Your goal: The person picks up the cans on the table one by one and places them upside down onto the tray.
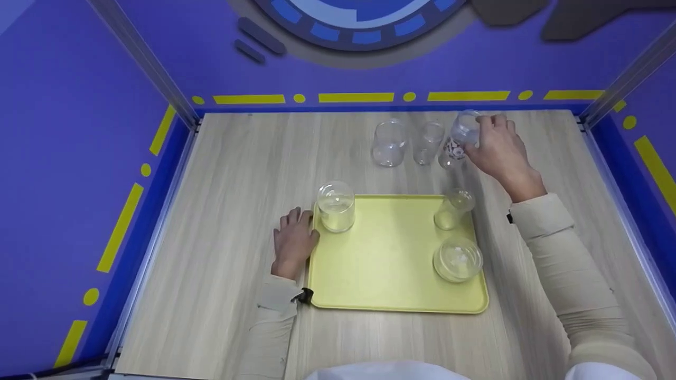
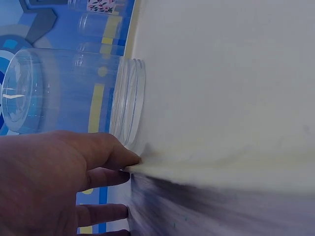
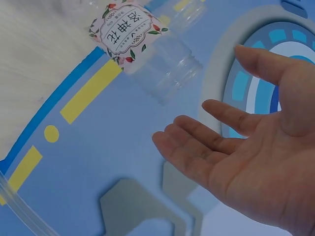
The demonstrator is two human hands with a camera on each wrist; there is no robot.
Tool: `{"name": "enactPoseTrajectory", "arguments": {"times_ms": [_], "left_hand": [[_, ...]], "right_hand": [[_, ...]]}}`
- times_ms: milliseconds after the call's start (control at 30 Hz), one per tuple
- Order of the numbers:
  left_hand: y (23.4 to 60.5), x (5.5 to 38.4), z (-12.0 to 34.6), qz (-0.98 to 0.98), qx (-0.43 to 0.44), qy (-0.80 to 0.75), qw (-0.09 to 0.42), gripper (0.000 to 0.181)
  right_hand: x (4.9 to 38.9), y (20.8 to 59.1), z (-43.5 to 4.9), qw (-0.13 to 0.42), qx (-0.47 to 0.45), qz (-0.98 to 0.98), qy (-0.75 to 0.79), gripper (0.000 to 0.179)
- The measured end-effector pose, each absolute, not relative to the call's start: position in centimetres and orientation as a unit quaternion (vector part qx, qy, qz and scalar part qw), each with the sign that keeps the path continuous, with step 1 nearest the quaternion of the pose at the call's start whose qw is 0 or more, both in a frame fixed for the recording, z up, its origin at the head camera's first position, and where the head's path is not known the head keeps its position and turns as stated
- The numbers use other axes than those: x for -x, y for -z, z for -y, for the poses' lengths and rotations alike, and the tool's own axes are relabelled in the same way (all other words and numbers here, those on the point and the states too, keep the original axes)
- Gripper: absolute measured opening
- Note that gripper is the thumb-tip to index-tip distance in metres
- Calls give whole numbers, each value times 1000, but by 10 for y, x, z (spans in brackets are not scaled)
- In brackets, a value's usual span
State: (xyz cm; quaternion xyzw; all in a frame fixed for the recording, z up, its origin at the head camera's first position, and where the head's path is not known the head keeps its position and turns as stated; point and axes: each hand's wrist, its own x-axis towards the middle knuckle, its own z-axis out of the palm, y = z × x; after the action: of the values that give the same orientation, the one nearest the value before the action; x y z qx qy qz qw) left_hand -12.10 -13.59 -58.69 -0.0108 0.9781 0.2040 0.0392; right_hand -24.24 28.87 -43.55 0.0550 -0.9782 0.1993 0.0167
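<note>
In the head view, my left hand (image 1: pixel 294 240) rests at the left edge of a yellow tray (image 1: pixel 391 253). Its thumb and fingertips touch the rim, beside a clear jar (image 1: pixel 336 207) whose ridged end (image 2: pixel 130 101) stands on the tray in the left wrist view. At the back right, my right hand (image 1: pixel 499 148) is beside a tall clear jar with a flowered paper label (image 3: pixel 129 30). The right wrist view has this palm (image 3: pixel 266 152) facing up, fingers spread and apart from the jar, with nothing held.
A narrow clear jar (image 1: pixel 448 214) and a wide clear jar (image 1: pixel 458 259) stand along the tray's right side. Two more clear jars, one wide (image 1: pixel 390 143) and one slim (image 1: pixel 428 143), stand left of the labelled one. Blue panels (image 1: pixel 63 158) wall the wooden table (image 1: pixel 237 174).
</note>
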Motion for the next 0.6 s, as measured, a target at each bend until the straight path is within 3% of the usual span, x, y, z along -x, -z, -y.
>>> {"name": "enactPoseTrajectory", "arguments": {"times_ms": [600], "left_hand": [[585,121,136,-978,3,-204,36,49]], "right_hand": [[272,445,-296,11,-90,979,-184,73]]}}
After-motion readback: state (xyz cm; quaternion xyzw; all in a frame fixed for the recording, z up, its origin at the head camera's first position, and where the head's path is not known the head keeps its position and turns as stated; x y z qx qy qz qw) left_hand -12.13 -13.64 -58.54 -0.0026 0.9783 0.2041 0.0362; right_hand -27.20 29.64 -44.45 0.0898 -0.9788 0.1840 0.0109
